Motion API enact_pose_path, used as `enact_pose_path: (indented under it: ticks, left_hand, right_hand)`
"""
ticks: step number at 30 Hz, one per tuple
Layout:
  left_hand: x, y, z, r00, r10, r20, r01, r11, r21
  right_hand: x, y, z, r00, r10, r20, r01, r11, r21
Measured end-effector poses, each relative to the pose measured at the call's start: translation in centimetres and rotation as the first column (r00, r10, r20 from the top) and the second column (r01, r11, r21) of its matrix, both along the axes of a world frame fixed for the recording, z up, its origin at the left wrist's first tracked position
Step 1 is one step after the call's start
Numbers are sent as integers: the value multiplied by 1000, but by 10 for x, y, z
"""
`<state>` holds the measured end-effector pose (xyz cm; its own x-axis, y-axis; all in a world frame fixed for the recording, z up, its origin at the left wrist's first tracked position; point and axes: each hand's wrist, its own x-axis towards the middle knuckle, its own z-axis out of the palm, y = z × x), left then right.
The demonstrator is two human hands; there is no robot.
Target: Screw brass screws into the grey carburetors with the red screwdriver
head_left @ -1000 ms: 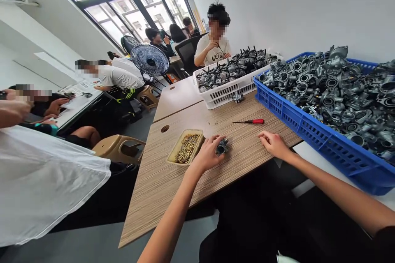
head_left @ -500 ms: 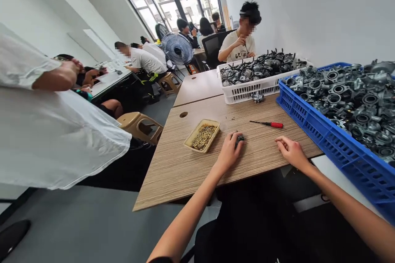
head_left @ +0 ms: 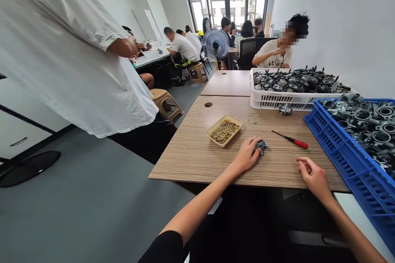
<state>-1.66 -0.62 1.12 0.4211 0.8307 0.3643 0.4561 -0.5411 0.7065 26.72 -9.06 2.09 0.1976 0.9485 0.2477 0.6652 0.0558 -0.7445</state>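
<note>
My left hand (head_left: 247,154) is curled over a small grey metal carburetor body (head_left: 261,146) on the table, its fingers hiding part of it. To the right, my right hand (head_left: 313,174) rests by the table's front edge with fingers loosely curled in; I see nothing in them. A screwdriver with a red handle (head_left: 300,143) lies just beyond my right hand. Left of the held part stands a shallow cream tray (head_left: 211,132) full of small brass pieces (head_left: 226,131). Two tiny loose bits (head_left: 254,123) lie on the wood behind the part.
A blue crate (head_left: 335,148) heaped with metal carburetor bodies stands at right. Behind is a white crate (head_left: 277,100) of darker assemblies, with a single carburetor body (head_left: 285,109) before it. A person in white (head_left: 105,78) stands at left; another sits across the table.
My view has swung left and levelled, so the table appears shifted right. My left hand stays on the carburetor body, more of which now shows. My right hand remains by the table edge.
</note>
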Motion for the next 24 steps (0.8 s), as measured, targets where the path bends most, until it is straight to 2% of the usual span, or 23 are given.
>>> enact_pose_path:
  ticks: [11,18,21,24]
  left_hand:
    - [-3,0,-13,970,154,186,-159,987,9]
    - [-5,1,-10,953,190,235,-196,981,3]
    - [-6,-3,-8,957,191,218,-194,981,-11]
    - [-8,-10,-7,970,190,152,-189,982,-26]
  right_hand:
    - [0,1,4,994,-79,72,80,997,-9]
    - [1,0,3,992,-107,60,109,994,-30]
    - [11,-1,-2,991,-113,70,116,992,-45]
    - [26,-6,-18,989,-74,125,84,994,-75]
